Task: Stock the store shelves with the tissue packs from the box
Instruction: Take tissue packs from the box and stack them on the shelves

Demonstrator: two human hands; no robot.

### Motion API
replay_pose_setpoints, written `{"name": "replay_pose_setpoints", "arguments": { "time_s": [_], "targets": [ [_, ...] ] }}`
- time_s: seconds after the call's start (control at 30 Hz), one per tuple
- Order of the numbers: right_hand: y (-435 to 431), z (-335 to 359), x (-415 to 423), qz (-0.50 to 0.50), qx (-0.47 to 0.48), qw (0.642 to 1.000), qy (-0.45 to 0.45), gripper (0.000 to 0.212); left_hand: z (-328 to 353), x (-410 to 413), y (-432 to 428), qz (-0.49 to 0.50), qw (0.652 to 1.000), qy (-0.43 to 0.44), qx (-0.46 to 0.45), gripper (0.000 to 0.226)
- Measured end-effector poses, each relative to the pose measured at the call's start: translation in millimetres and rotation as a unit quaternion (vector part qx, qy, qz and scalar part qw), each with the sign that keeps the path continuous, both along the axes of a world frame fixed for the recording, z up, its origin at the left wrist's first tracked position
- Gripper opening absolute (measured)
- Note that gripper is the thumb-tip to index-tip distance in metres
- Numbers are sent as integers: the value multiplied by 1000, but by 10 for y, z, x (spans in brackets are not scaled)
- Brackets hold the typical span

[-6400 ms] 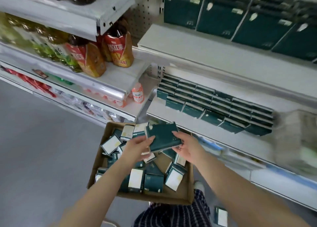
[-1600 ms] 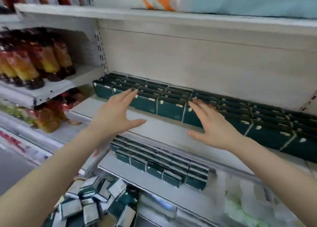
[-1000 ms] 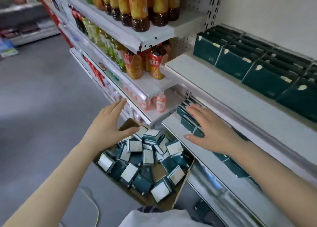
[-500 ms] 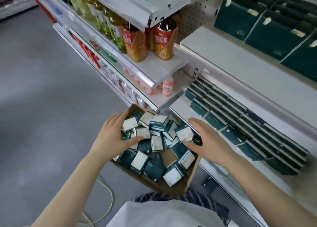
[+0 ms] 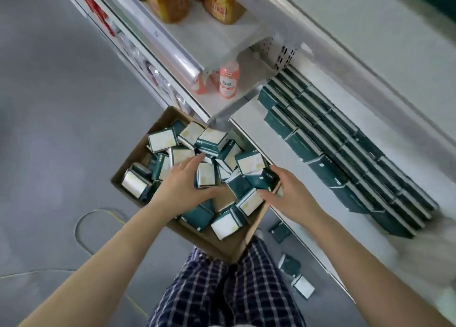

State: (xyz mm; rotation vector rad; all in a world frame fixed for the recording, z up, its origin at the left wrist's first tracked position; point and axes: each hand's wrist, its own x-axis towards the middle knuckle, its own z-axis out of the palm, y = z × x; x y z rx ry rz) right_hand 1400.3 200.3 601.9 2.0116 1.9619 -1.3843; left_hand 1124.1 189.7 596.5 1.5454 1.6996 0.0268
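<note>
**A:** Left to right: a cable loops on the floor, then there's the cardboard box heaped with tissue packs. Our left hand lies flat on the heap, fingers straight, hiding the packs underneath.

**B:** Yep, and our right hand pinches a dark green pack by the box's right wall. Stocked rows sit on the shelf beyond, and stray packs on the floor.

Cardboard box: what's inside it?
Lots of dark green tissue packs lie jumbled in the cardboard box, some white side up. The left hand and right hand reach in, covering whatever is under them.
</note>
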Motion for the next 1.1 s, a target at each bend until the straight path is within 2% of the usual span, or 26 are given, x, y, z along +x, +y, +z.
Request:
{"name": "replay_pose_setpoints", "arguments": {
  "time_s": [0.13, 0.2, 0.23, 0.33, 0.4, 0.47, 0.53, 0.63, 0.7, 0.77, 0.9, 0.97, 1.1],
  "targets": [
    [52, -640, 148, -34, -43, 998, -7, 36, -773, 467, 74, 22, 991, -70, -110, 103],
    [127, -987, 163, -38, -57, 998, -5, 33, -1214, 639, 160, 65, 985, -87, -137, 101],
    [186, -1182, 155, -42, -71, 997, 3, 33, -1449, 703, 232, 84, 982, -87, -146, 100],
    [298, -1685, 84, -71, -126, 989, 11, 71, -1980, 818, 438, 112, 976, -82, -165, 96],
    [378, -2030, -5, -68, -138, 988, 18, 80, -2309, 856, 578, 124, 974, -88, -168, 95],
    [487, -2314, -75, -89, -127, 988, 21, 82, -2574, 893, 678, 129, 971, -98, -177, 94],
    [600, -2569, -93, -119, -89, 989, 16, 75, -2811, 945, 725, 141, 965, -107, -194, 91],
    [703, -2790, -93, -144, -31, 989, -1, 62, -3069, 1064, 743, 163, 955, -127, -213, 72],
    [710, -2916, -97, -144, -5, 989, -2, 68, -3162, 1165, 734, 193, 945, -154, -213, 73],
    [707, -3003, -116, -154, -4, 988, 7, 77, -3216, 1243, 740, 227, 932, -194, -206, 76],
    [741, -3078, -128, -185, -4, 982, 35, 79, -3263, 1320, 759, 289, 902, -273, -170, 54],
    [748, -3073, -124, -192, 9, 981, 31, 81, -3269, 1328, 753, 305, 893, -286, -169, 50],
    [662, -3025, -152, -223, -25, 974, 26, 81, -3171, 1333, 666, 356, 877, -273, -173, 36]
  ]
}}
